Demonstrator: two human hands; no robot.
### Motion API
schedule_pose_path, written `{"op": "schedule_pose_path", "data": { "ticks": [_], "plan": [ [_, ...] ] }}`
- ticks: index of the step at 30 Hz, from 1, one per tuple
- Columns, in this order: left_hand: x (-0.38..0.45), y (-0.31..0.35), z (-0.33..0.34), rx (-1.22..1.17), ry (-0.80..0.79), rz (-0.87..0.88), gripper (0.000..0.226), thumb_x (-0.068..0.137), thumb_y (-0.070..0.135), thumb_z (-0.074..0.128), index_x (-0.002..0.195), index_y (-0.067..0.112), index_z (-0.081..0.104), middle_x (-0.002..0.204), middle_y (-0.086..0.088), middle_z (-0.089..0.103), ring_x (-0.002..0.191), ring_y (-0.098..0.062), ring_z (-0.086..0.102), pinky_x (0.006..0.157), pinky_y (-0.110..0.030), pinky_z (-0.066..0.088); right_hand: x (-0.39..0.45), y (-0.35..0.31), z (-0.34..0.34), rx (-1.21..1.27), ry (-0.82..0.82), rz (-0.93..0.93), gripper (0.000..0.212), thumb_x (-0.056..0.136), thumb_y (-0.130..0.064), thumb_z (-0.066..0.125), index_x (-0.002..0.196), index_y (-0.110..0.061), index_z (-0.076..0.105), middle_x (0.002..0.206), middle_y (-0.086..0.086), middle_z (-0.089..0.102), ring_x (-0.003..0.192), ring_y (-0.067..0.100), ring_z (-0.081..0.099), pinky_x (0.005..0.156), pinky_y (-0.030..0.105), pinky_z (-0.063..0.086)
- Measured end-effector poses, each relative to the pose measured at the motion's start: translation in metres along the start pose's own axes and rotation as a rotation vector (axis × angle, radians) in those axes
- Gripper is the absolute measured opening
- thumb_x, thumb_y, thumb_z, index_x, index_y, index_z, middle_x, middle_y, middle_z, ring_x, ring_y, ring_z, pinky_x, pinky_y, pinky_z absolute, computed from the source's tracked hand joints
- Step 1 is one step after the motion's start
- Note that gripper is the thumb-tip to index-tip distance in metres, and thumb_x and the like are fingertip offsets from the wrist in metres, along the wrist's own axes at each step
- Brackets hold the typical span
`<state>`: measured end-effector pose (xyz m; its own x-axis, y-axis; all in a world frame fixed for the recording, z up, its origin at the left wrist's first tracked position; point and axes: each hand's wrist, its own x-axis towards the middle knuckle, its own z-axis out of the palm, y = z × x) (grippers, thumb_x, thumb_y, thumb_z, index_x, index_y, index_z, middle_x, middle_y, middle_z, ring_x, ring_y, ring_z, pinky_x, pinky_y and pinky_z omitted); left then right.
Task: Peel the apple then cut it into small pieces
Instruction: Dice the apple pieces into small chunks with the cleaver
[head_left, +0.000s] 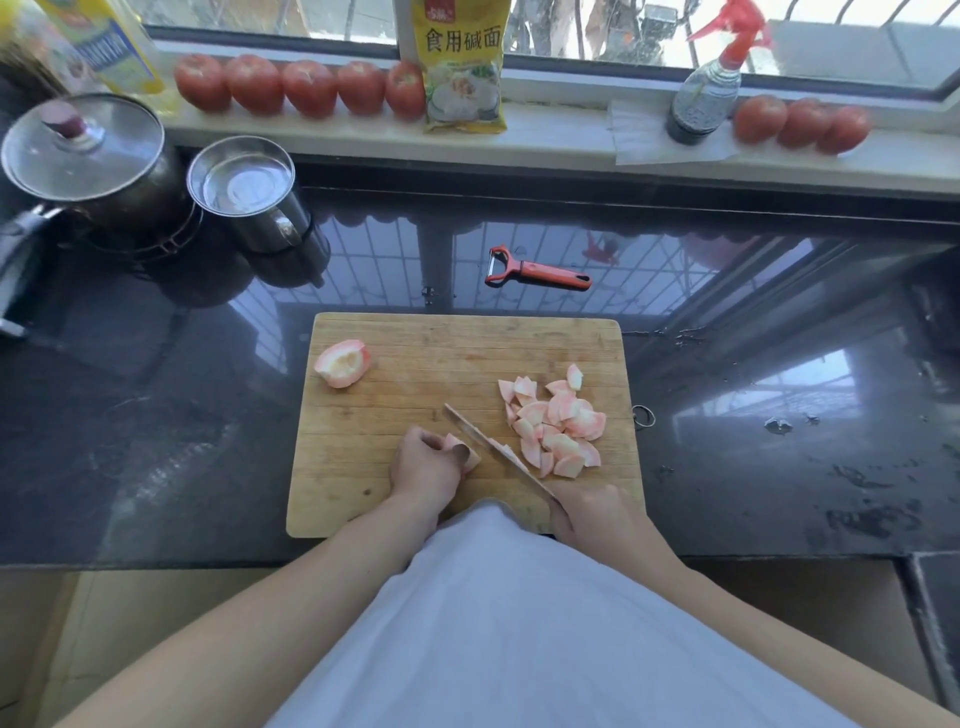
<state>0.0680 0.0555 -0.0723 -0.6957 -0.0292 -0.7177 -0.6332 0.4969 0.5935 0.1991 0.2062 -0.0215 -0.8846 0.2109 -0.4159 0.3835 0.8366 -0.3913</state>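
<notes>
Both grips were closed: the left hand (423, 465) pinched a small peeled pink-white apple wedge (462, 451) low in the middle of the rectangular wooden cutting board (415, 358), while the right hand (592, 512) clutched the handle of a long-bladed kitchen knife (493, 449). Its blade lay just beside the left fingertips, so a slip on the wet, shrinking wedge could likely nick them. Cut pink apple pieces (553, 426) crowded right of the blade and might scatter. A larger peeled apple chunk (343, 362) waited at the board's upper left, apparently uncut.
</notes>
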Motion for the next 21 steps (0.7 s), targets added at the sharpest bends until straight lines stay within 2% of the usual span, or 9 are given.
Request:
{"op": "schedule_pose_path", "data": {
  "ticks": [2, 3, 5, 7, 9, 12, 15, 18, 21],
  "plan": [
    [-0.001, 0.004, -0.004, 0.037, -0.022, 0.028, 0.010, 0.094, 0.027, 0.066, 0.100, 0.022, 0.059, 0.093, 0.000, 0.070, 0.085, -0.019, 0.065, 0.061, -0.031, 0.041, 0.001, 0.003, 0.001, 0.003, 0.015, 0.067, 0.020, 0.098, -0.019, 0.042, 0.107, -0.012, 0.059, 0.077, 0.010, 0.061, 0.072, 0.034, 0.058, 0.056, 0.038, 0.040],
    [0.001, 0.005, -0.008, 0.095, -0.024, 0.081, 0.011, 0.091, 0.025, 0.066, 0.100, 0.024, 0.059, 0.096, 0.000, 0.069, 0.088, -0.021, 0.065, 0.064, -0.032, 0.045, 0.002, 0.006, 0.002, -0.005, 0.026, 0.090, 0.022, 0.099, -0.018, 0.043, 0.115, -0.009, 0.054, 0.077, 0.009, 0.060, 0.072, 0.033, 0.057, 0.055, 0.037, 0.038],
    [0.002, 0.008, -0.019, 0.377, 0.010, 0.283, 0.012, 0.089, 0.022, 0.064, 0.100, 0.022, 0.058, 0.105, 0.002, 0.056, 0.090, -0.024, 0.060, 0.071, -0.036, 0.049, 0.003, 0.010, 0.005, -0.016, 0.033, 0.115, 0.030, 0.099, -0.020, 0.042, 0.126, -0.007, 0.046, 0.079, 0.009, 0.061, 0.073, 0.033, 0.057, 0.057, 0.039, 0.045],
    [0.005, 0.007, -0.028, 0.710, 0.072, 0.557, 0.008, 0.094, 0.017, 0.059, 0.102, 0.019, 0.060, 0.107, 0.000, 0.045, 0.086, -0.024, 0.052, 0.070, -0.037, 0.044, 0.004, 0.012, 0.007, 0.001, 0.025, 0.128, 0.034, 0.098, -0.022, 0.042, 0.128, -0.009, 0.044, 0.079, 0.010, 0.060, 0.075, 0.033, 0.058, 0.060, 0.042, 0.049],
    [0.007, 0.006, -0.032, 0.855, 0.038, 0.715, 0.009, 0.098, 0.016, 0.056, 0.103, 0.013, 0.063, 0.109, -0.002, 0.045, 0.086, -0.024, 0.053, 0.071, -0.035, 0.043, 0.006, 0.012, 0.009, 0.012, 0.021, 0.132, 0.033, 0.098, -0.023, 0.042, 0.128, -0.007, 0.044, 0.081, 0.010, 0.063, 0.076, 0.033, 0.059, 0.060, 0.040, 0.049],
    [0.014, 0.008, -0.032, 0.884, -0.125, 0.664, 0.027, 0.098, 0.027, 0.066, 0.122, 0.013, 0.066, 0.116, 0.003, 0.044, 0.095, -0.018, 0.054, 0.081, -0.032, 0.048, 0.010, 0.012, 0.010, -0.001, 0.008, 0.132, 0.033, 0.100, -0.025, 0.042, 0.125, -0.003, 0.046, 0.086, 0.012, 0.066, 0.081, 0.033, 0.062, 0.064, 0.041, 0.050],
    [0.024, 0.008, -0.041, 0.839, -0.212, 0.625, 0.041, 0.097, 0.028, 0.070, 0.136, 0.018, 0.063, 0.119, 0.008, 0.044, 0.103, -0.011, 0.049, 0.088, -0.026, 0.041, 0.012, 0.016, 0.012, 0.001, 0.020, 0.137, 0.031, 0.099, -0.025, 0.043, 0.120, -0.003, 0.051, 0.088, 0.013, 0.066, 0.080, 0.033, 0.062, 0.067, 0.044, 0.052],
    [0.028, 0.002, -0.051, 0.702, -0.228, 0.585, 0.051, 0.096, 0.032, 0.070, 0.144, 0.027, 0.055, 0.117, 0.014, 0.048, 0.102, -0.005, 0.052, 0.092, -0.025, 0.042, 0.011, 0.020, 0.014, 0.012, 0.036, 0.114, 0.031, 0.098, -0.022, 0.044, 0.123, -0.005, 0.048, 0.086, 0.014, 0.065, 0.078, 0.035, 0.061, 0.065, 0.044, 0.051],
    [0.027, -0.004, -0.051, 0.635, -0.192, 0.606, 0.051, 0.094, 0.032, 0.073, 0.141, 0.036, 0.055, 0.114, 0.018, 0.045, 0.094, -0.004, 0.054, 0.089, -0.028, 0.049, 0.011, 0.019, 0.016, 0.017, 0.053, 0.102, 0.029, 0.097, -0.021, 0.044, 0.122, -0.006, 0.048, 0.084, 0.013, 0.065, 0.077, 0.034, 0.061, 0.063, 0.042, 0.049]
  ]
}}
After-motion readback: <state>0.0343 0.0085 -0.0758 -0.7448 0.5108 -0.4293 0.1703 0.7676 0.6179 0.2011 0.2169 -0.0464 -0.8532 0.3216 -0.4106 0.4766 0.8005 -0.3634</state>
